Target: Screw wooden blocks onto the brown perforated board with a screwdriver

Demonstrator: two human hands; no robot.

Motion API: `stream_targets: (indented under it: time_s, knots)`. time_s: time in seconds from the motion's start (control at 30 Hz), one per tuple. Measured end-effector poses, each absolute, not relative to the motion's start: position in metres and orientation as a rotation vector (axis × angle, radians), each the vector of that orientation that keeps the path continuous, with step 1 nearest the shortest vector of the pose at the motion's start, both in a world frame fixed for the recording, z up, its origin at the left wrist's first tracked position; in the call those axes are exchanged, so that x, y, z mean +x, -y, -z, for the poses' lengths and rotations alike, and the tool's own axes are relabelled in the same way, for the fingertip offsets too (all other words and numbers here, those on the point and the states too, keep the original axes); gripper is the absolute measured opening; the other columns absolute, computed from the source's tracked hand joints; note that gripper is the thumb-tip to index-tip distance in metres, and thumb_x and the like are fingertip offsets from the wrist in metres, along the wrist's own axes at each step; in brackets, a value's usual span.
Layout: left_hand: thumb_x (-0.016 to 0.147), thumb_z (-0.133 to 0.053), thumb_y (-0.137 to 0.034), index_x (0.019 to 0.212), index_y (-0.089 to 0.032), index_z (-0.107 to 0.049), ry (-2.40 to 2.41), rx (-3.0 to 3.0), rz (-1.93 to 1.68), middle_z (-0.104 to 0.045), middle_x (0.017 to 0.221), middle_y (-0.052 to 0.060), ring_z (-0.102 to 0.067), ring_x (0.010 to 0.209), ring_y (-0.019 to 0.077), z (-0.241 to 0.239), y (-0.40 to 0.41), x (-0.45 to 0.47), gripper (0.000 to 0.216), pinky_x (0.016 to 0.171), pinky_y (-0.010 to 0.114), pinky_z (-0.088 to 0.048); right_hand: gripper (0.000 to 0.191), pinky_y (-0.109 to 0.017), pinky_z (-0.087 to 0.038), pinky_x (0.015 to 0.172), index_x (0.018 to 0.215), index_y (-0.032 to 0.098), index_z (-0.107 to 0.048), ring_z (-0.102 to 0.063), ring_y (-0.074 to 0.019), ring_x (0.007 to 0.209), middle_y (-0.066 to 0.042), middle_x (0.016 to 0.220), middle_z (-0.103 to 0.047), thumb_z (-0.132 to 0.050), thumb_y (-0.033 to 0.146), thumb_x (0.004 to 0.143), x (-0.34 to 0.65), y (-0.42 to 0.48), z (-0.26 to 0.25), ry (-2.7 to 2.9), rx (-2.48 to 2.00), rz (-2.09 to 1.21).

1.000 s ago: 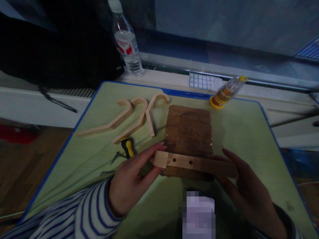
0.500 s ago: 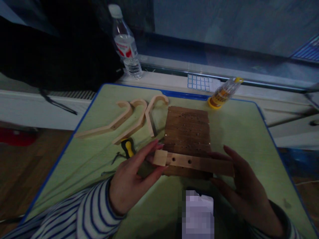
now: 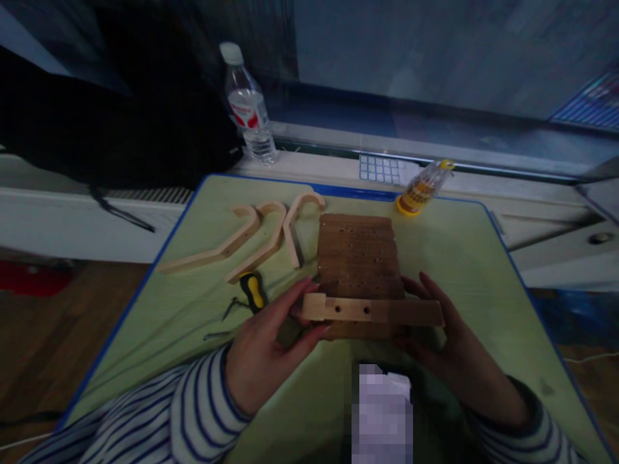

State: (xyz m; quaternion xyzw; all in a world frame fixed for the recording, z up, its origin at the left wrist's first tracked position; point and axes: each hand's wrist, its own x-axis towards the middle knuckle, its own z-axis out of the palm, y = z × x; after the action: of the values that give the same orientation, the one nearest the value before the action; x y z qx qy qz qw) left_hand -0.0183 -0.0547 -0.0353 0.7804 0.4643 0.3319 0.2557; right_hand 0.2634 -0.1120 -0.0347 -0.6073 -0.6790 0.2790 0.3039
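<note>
A wooden strip with two holes (image 3: pixel 377 311) lies crosswise over the near part of a brown wooden board (image 3: pixel 358 254). My left hand (image 3: pixel 271 345) pinches the strip's paler left end between thumb and fingers. Around its right end is my right hand (image 3: pixel 449 335), thumb on the near side and fingers on the far side. Several small holes dot the board's face. Left of the board lie three pale curved wooden hooks (image 3: pixel 293 238). Near my left hand are a black-and-yellow screwdriver handle (image 3: pixel 254 293) and some loose screws (image 3: pixel 235 304).
The green table (image 3: pixel 449 251) has a blue edge. At its back right corner a yellow-capped bottle (image 3: pixel 418 193) leans over. A water bottle (image 3: pixel 254 122) stands on the sill behind, beside a dark cloth or bag (image 3: pixel 145 116). A pixelated pale shape (image 3: pixel 384 412) is at the front.
The view has shifted slightly, so the table sits a little lower. Both hands keep their grip on the strip, which now lies more level across the board.
</note>
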Motion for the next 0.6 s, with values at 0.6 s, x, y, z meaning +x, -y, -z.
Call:
stream_targets:
  time_s: [0.6]
  knots:
    - [0.083,-0.064,-0.037,0.12,-0.014,-0.058,-1.271,1.734,-1.23,-0.07,0.108,0.012,-0.068,0.08,0.0162,-0.001,0.037,-0.051,0.044,0.078,0.031,-0.056,0.065,-0.047,-0.05,0.096,0.144,0.029,-0.034,-0.054,-0.027,0.124,-0.012,0.14,-0.052,-0.061,0.041,0.086,0.29,0.107,0.03,1.678,-1.548,-0.66]
